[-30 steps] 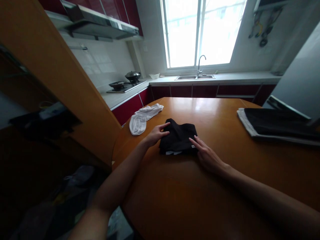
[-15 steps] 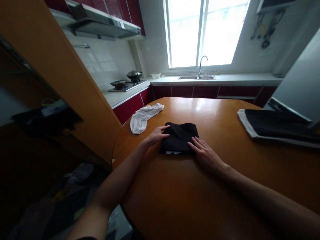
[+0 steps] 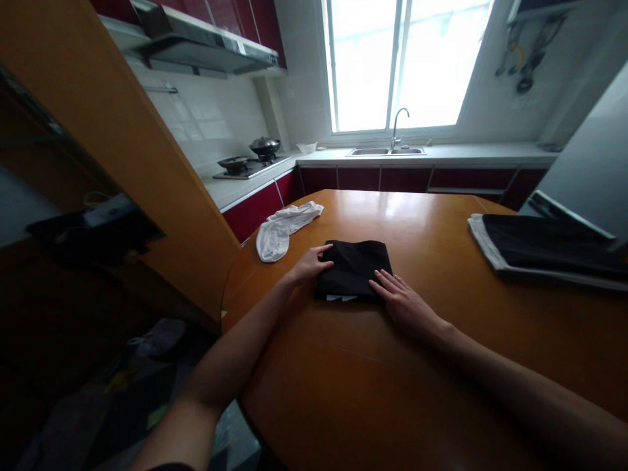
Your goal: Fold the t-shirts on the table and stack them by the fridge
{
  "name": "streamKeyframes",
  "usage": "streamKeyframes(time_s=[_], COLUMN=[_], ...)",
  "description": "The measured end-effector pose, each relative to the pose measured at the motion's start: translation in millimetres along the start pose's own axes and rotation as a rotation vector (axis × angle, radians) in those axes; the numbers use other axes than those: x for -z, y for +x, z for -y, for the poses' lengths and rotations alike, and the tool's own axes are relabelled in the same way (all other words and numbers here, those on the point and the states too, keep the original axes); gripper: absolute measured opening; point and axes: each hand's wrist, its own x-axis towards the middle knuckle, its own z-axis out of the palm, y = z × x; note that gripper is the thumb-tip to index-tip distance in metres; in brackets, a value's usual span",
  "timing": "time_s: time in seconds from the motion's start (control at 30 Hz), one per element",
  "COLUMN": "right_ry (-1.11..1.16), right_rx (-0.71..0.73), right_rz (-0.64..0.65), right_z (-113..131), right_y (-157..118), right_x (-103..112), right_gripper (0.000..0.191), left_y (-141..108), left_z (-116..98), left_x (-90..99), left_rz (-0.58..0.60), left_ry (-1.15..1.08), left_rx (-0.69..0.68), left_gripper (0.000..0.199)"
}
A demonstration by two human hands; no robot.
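A black folded garment [image 3: 352, 265] lies flat on the wooden table in front of me. White tags [image 3: 338, 297] peek out along its near edge. At its left edge is my left hand [image 3: 308, 264], thumb and forefinger apart, their tips touching the cloth. My right hand [image 3: 400, 296] rests palm down on the near right corner, fingers stretched out over the fabric. What kind of garment it is, the folds do not show.
A crumpled white cloth [image 3: 282, 232] lies on the table [image 3: 392, 386] at the far left. Folded black and grey fabric [image 3: 544, 245] lies at the right. Beyond the table are a sink [image 3: 370, 152], a stove with a lidded pan [image 3: 265, 145], and a wooden panel [image 3: 147, 150] at left.
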Motion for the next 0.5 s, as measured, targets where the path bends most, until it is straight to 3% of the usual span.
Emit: streamKeyframes(time_s=[0.1, 0.17, 0.3, 0.4, 0.5], right_ry=[0.021, 0.029, 0.085, 0.151, 0.137], right_rx=[-0.002, -0.001, 0.003, -0.114, -0.294], right_rz=[0.005, 0.003, -0.029, -0.099, -0.137], right_z=[1.4, 2.8, 1.3, -7.5, -17.9], right_y=[-0.2, -1.9, -0.8, 19.1, 56.7], right_x=[0.4, 1.5, 6.7, 10.7, 11.0], right_gripper=[0.064, 0.063, 0.059, 0.054, 0.054], left_y=[1.9, 4.2, 9.0, 9.6, 8.8], left_z=[2.6, 2.0, -6.5, -15.0, -18.5], left_x=[1.3, 1.8, -4.0, -17.6, -33.3], left_rz=[-0.008, -0.069, -0.295, -0.168, -0.017], left_ry=[-0.038, 0.054, 0.393, 0.502, 0.657], left_rx=[0.042, 0.037, -0.159, -0.285, -0.263], left_gripper=[0.072, 0.064, 0.049, 0.048, 0.052])
